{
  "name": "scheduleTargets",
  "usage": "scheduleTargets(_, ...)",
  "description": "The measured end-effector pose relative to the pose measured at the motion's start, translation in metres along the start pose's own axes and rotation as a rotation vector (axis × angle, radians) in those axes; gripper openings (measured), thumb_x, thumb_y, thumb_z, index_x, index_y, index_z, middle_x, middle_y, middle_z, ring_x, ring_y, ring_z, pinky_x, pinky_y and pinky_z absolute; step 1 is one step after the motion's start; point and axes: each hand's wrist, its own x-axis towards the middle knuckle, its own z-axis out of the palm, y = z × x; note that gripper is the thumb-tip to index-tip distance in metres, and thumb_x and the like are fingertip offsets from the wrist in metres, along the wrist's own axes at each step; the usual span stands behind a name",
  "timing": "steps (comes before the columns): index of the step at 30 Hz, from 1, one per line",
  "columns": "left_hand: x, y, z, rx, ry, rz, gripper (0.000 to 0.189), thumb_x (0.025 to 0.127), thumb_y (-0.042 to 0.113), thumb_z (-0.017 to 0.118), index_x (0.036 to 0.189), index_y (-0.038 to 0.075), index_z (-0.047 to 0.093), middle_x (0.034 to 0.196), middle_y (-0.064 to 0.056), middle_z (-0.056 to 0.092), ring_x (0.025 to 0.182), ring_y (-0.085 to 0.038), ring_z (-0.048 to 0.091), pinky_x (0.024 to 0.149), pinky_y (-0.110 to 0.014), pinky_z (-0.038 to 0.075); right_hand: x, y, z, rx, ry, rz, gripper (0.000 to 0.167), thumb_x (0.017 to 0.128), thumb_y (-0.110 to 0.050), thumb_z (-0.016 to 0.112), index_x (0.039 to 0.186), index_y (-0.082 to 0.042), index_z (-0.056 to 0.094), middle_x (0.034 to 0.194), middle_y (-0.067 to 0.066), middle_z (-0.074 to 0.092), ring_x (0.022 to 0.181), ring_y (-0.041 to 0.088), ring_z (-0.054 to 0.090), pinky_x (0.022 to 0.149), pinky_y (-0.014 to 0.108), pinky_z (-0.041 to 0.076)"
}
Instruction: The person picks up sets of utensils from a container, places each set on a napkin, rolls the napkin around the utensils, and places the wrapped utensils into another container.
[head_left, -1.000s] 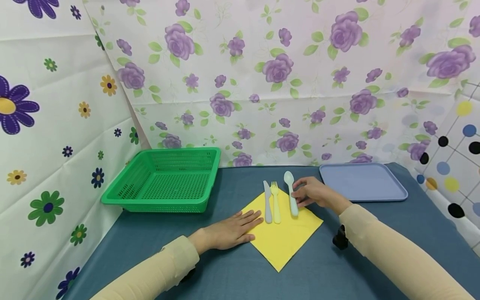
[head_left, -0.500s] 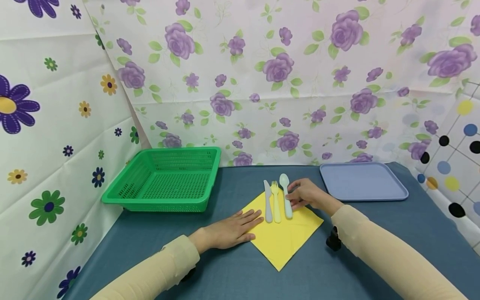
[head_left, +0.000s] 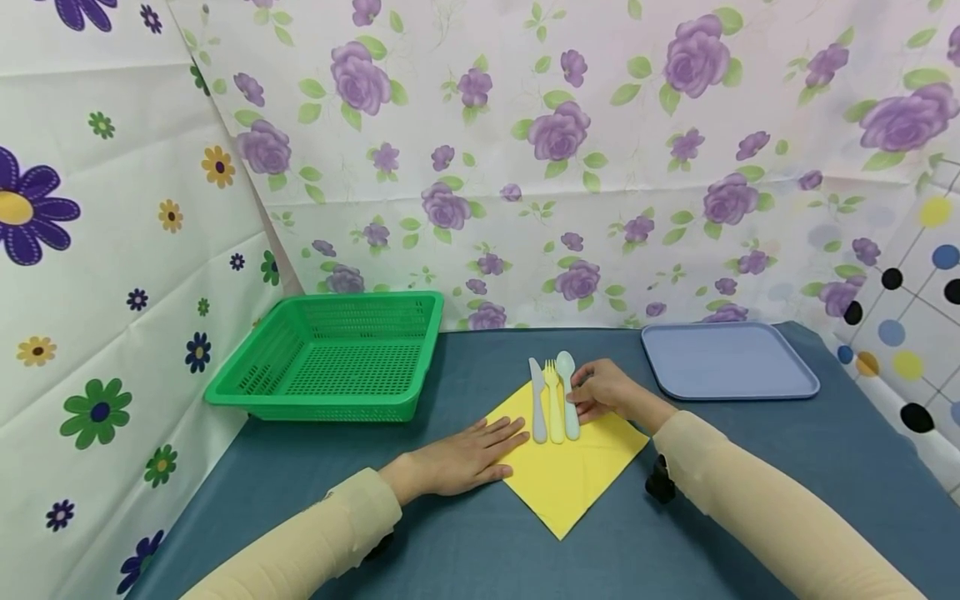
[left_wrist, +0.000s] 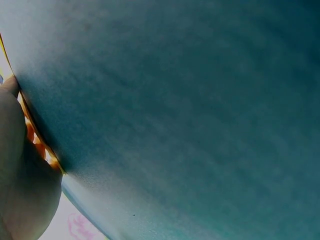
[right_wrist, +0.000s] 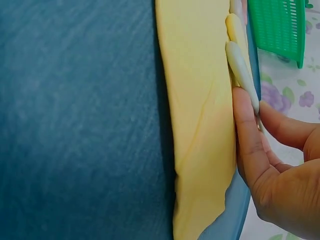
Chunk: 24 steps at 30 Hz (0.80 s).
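Observation:
A yellow napkin (head_left: 573, 483) lies like a diamond on the blue tablecloth (head_left: 480, 550). On its upper part a grey knife (head_left: 538, 408), a yellow fork (head_left: 555, 408) and a pale mint spoon (head_left: 572, 417) lie side by side, handles toward the person. My right hand (head_left: 606, 390) pinches the spoon by its handle, close beside the fork; the right wrist view shows thumb and fingers around the spoon (right_wrist: 241, 67). Flat at the napkin's left corner rests my left hand (head_left: 457, 458), fingers straight and spread. The left wrist view shows mostly tablecloth, with part of the hand (left_wrist: 25, 175) at its edge.
A green plastic basket (head_left: 337, 407) stands at the back left. At the back right lies a blue-grey tray (head_left: 731, 362). Flowered sheets (head_left: 465, 150) hang behind and to the left of the table, a dotted one on the right.
My right hand has moved left with the spoon, bringing it from the napkin's right side to right beside the fork, and straighter. My left hand has stayed in place.

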Motion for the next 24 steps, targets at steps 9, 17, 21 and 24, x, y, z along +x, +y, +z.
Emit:
scheduleTargets(9, 0.0005, 0.0003, 0.0007, 0.000, 0.000, -0.008, 0.064, 0.113, 0.053, 0.026, 0.169, 0.027, 0.008, 0.175, 0.008, 0.001, 0.160, -0.013, 0.001, 0.130, -0.043, 0.007, -0.0002, 0.0034, 0.0021, -0.047, 0.020, 0.005, 0.026, 0.095, 0.004, 0.073, 0.116, 0.008, 0.058, 0.071, 0.014, 0.061, 0.054, 0.018, 0.063, 0.057, 0.035, 0.063)
scheduleTargets(17, 0.0008, 0.0001, 0.0015, -0.002, -0.002, -0.010, 0.064, 0.113, 0.053, 0.025, 0.169, 0.027, 0.009, 0.175, 0.008, 0.001, 0.160, -0.013, 0.001, 0.130, -0.043, 0.008, -0.0025, 0.0049, 0.0031, -0.054, 0.020, 0.000, 0.026, 0.095, 0.004, 0.073, 0.116, 0.009, 0.059, 0.073, 0.015, 0.062, 0.056, 0.019, 0.064, 0.058, 0.036, 0.063)
scheduleTargets(21, 0.0006, 0.0002, 0.0013, 0.000, -0.004, -0.010, 0.064, 0.113, 0.053, 0.025, 0.169, 0.027, 0.008, 0.175, 0.008, 0.001, 0.160, -0.013, 0.001, 0.130, -0.043, 0.007, -0.0029, 0.0052, 0.0030, -0.062, 0.023, 0.002, 0.027, 0.095, 0.003, 0.073, 0.116, 0.008, 0.058, 0.074, 0.015, 0.061, 0.057, 0.019, 0.064, 0.058, 0.036, 0.063)
scheduleTargets(24, 0.0008, -0.0003, 0.0011, 0.003, -0.002, -0.011, 0.064, 0.113, 0.053, 0.025, 0.169, 0.027, 0.008, 0.175, 0.008, 0.001, 0.160, -0.012, 0.000, 0.130, -0.043, 0.007, -0.0033, 0.0055, 0.0032, -0.066, 0.026, -0.002, 0.027, 0.095, 0.002, 0.074, 0.117, 0.008, 0.058, 0.074, 0.014, 0.061, 0.056, 0.019, 0.063, 0.057, 0.035, 0.063)
